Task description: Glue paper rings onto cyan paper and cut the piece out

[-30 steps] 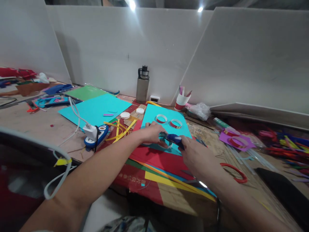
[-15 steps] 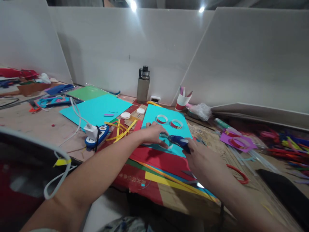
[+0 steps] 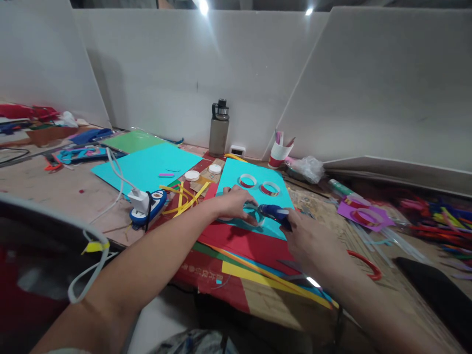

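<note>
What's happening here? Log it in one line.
left hand: at white paper ring | right hand: holds dark-blue plastic tool, tip near ring | beneath: turquoise paper sheet

Dim-ish o/all, cool light. Two small white lamps up top, blown out; L one throws hazy streak down tall pale-grey wall panels. Soft shadow on panels, L side. Btm L murky. Wide-angle stretch twd edges; multicoloured pile of thin strips, far R, v. blurry. Tiny glare spot below bare R hand.
</note>
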Available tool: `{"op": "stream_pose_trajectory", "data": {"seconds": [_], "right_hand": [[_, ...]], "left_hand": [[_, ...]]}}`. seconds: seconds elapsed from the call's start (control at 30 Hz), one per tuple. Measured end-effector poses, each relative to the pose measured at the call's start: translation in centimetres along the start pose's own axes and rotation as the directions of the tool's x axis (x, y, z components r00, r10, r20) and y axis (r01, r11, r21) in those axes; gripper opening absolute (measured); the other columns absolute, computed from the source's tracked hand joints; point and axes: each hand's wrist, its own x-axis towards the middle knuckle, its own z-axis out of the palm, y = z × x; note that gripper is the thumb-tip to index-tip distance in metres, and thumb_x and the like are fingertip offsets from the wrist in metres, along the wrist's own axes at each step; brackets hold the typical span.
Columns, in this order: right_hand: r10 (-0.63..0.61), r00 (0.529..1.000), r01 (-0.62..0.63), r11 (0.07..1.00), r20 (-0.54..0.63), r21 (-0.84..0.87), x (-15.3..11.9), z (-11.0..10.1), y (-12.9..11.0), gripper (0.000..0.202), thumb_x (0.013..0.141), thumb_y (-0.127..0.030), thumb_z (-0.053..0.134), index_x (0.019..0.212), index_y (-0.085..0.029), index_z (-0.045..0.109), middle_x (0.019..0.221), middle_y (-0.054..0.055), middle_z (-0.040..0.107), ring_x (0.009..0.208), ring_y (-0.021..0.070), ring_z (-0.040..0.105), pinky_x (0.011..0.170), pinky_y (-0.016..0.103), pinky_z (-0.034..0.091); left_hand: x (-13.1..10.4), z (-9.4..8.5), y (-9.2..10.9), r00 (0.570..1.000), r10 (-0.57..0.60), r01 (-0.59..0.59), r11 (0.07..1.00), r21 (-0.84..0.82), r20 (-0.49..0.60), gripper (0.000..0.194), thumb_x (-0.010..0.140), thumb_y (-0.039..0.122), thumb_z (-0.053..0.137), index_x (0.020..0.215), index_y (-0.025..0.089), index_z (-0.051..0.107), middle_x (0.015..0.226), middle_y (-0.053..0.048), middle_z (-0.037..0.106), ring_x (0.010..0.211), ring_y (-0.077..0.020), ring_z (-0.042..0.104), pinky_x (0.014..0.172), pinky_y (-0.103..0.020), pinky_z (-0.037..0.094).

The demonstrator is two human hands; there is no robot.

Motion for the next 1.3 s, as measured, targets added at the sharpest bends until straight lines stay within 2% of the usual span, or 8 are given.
{"op": "stream_pose_trajectory", "data": {"seconds": [0.2, 0.37, 0.5, 0.6, 0.83, 1.07, 1.3], "right_hand": [[0.007, 1.0, -0.006, 0.997, -0.025, 0.071, -0.02, -0.36, 0.29, 0.016, 0.09, -0.016, 0.044, 0.097, -0.019, 0.058, 0.082, 0.006, 0.065, 0.07, 0.017, 0.057, 0.056, 0.026, 0.028], [0.011, 1.0, -0.011, 1.0, -0.026, 0.024, 0.09, -0.11, 0.26, 0.015, 0.09, -0.017, 0.043, 0.096, -0.017, 0.057, 0.075, 0.006, 0.062, 0.069, 0.0179, 0.057, 0.054, 0.027, 0.024], [-0.009, 0.999, 0.01, 1.0, 0.033, -0.016, 0.11, -0.16, 0.0, 0.016, 0.089, -0.012, 0.041, 0.097, -0.016, 0.055, 0.083, 0.008, 0.064, 0.075, 0.0193, 0.06, 0.056, 0.028, 0.025], [0.022, 0.998, -0.02, 0.999, 0.066, -0.032, 0.01, -0.53, -0.28, 0.015, 0.09, -0.013, 0.042, 0.098, -0.017, 0.054, 0.087, 0.008, 0.065, 0.076, 0.0193, 0.06, 0.056, 0.028, 0.025], [0.053, 0.998, -0.051, 0.998, 0.035, -0.044, 0.1, -0.67, -0.36, 0.013, 0.088, -0.014, 0.044, 0.095, -0.018, 0.055, 0.079, 0.007, 0.064, 0.073, 0.0188, 0.06, 0.052, 0.027, 0.023], [0.016, 1.0, -0.016, 0.999, 0.006, -0.031, 0.49, -0.02, -0.34, 0.014, 0.089, -0.015, 0.044, 0.097, -0.018, 0.054, 0.075, 0.006, 0.063, 0.067, 0.0173, 0.059, 0.051, 0.026, 0.023], [0.032, 0.998, -0.027, 0.996, 0.062, -0.085, -0.1, -0.99, -0.52, 0.017, 0.086, -0.011, 0.042, 0.096, -0.018, 0.054, 0.08, 0.008, 0.064, 0.072, 0.0191, 0.06, 0.052, 0.028, 0.02]], "left_hand": [[-0.04, -0.2, 0.13, 1.0, 0.005, -0.006, 1.0, 0.018, 0.022, 0.063, 0.07, 0.067, 0.06, 0.124, 0.034, 0.058, 0.129, -0.003, 0.056, 0.121, -0.0311, 0.038, 0.093, -0.041, 0.033], [-0.21, -0.29, 0.31, 1.0, 0.001, -0.001, 1.0, 0.017, 0.016, 0.062, 0.07, 0.066, 0.061, 0.123, 0.034, 0.059, 0.127, -0.003, 0.058, 0.121, -0.0311, 0.039, 0.094, -0.041, 0.032], [-0.19, -0.13, 0.19, 1.0, 0.007, -0.007, 1.0, 0.009, -0.008, 0.06, 0.07, 0.067, 0.06, 0.12, 0.034, 0.061, 0.127, -0.002, 0.059, 0.12, -0.0305, 0.04, 0.095, -0.042, 0.032], [-0.05, 0.0, 0.02, 1.0, 0.003, -0.003, 1.0, 0.003, -0.01, 0.061, 0.069, 0.067, 0.061, 0.121, 0.035, 0.06, 0.126, -0.003, 0.059, 0.12, -0.0309, 0.04, 0.094, -0.041, 0.032], [-0.02, -0.04, 0.03, 1.0, 0.001, -0.001, 1.0, 0.013, -0.002, 0.061, 0.07, 0.067, 0.06, 0.122, 0.035, 0.059, 0.127, -0.004, 0.058, 0.122, -0.032, 0.039, 0.094, -0.043, 0.032], [-0.19, -0.27, 0.22, 1.0, -0.007, 0.007, 1.0, 0.01, 0.014, 0.062, 0.069, 0.069, 0.059, 0.122, 0.037, 0.059, 0.124, -0.003, 0.058, 0.121, -0.0324, 0.039, 0.092, -0.043, 0.033], [0.05, 0.0, -0.1, 1.0, -0.007, 0.007, 1.0, 0.006, 0.009, 0.061, 0.069, 0.067, 0.061, 0.123, 0.037, 0.059, 0.129, -0.002, 0.056, 0.123, -0.0312, 0.038, 0.096, -0.042, 0.031]]}}
